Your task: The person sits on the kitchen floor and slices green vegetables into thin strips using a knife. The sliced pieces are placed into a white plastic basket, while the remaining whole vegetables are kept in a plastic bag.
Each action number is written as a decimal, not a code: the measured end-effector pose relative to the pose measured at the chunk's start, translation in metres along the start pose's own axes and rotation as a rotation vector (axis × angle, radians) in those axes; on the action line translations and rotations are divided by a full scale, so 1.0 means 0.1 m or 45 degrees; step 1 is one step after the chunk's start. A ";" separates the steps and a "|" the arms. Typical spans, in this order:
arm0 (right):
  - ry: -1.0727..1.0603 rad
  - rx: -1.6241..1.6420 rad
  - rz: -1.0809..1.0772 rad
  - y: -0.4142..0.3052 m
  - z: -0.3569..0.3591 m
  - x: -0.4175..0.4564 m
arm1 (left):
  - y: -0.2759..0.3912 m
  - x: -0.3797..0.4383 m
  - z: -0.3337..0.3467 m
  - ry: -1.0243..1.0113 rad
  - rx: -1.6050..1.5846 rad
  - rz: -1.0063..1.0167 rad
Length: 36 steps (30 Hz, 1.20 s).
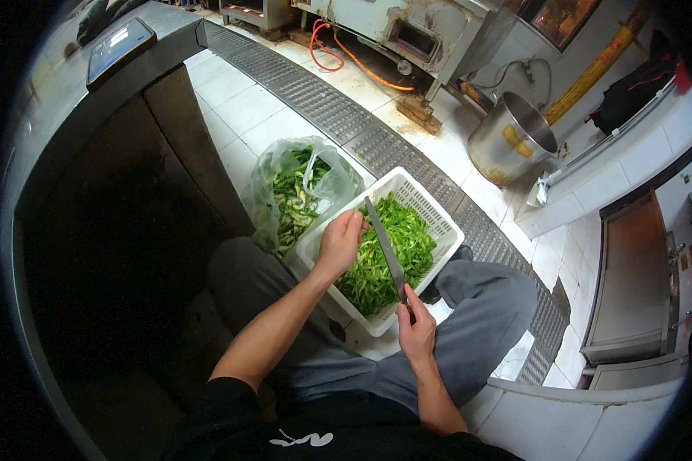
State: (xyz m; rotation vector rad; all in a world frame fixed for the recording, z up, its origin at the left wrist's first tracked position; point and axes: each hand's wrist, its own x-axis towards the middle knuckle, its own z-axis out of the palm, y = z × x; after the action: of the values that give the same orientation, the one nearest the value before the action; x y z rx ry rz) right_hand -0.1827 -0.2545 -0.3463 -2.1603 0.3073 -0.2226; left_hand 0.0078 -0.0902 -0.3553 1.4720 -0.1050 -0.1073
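A long, narrow knife (387,245) is gripped by its handle in my right hand (416,329), its blade slanting up and left over a white plastic basket (379,326). Cut green vegetable strips (397,249), probably green pepper, fill much of the basket. My left hand (341,237) is raised over the basket's left side with its fingers curled, close to the blade's tip half; whether something small is between the fingers is hidden. Beside the basket, to its left, an open clear plastic bag (265,183) holds more green and pale vegetable pieces (293,210).
Metal drain grating (323,102) crosses the tiled floor (252,109) beyond the basket. A large steel pot (499,141) stands back right. A steel counter (176,29) carrying a phone (121,49) rises at left. Orange hose (375,76) lies beneath a stove-like unit (375,26).
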 end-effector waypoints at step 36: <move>-0.139 0.875 0.594 0.49 0.44 0.45 | -1.71 0.95 -0.72 0.921 -0.104 -0.514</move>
State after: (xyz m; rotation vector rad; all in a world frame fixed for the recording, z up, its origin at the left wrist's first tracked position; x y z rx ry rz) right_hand -0.1340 -0.2608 -0.4095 -1.3722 0.5670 0.0565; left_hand 0.1101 -0.0486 -0.5323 1.3552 0.7749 0.0984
